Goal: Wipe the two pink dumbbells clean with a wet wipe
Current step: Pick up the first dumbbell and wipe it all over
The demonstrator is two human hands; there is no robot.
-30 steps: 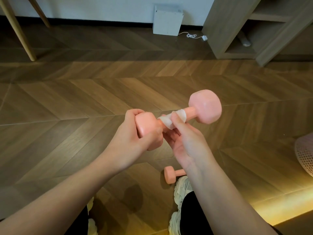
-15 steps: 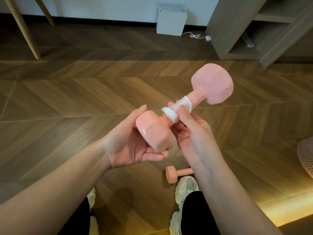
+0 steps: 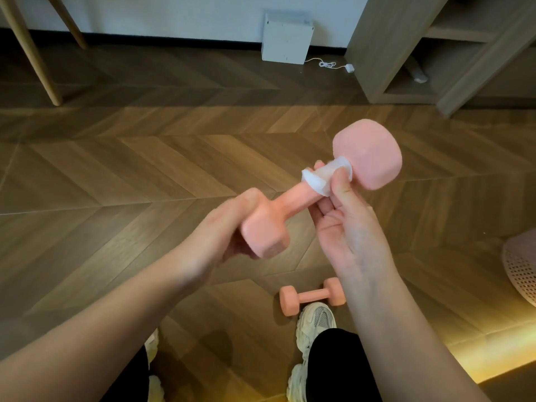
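Head view looks down on two bare forearms raised over a herringbone wood floor. The left grip, slightly blurred, has its fingers curled round the near head of the held dumbbell, a pink one that slants from the middle of the frame up toward the right. The right grip pinches the wet wipe, a white sheet wrapped round the handle right against the far head; the thumb presses on top of the wipe and the other fingers lie under the handle. The second dumbbell, also pink, lies on the floor in the lower middle of the frame, just above the toe of a pale shoe and partly hidden by the right forearm. Along the top edge a white box leans at the wall with a thin white cable beside it. A wooden shelf unit fills the upper right, and slim wooden legs stand in the upper left. A pink perforated object shows at the right edge.
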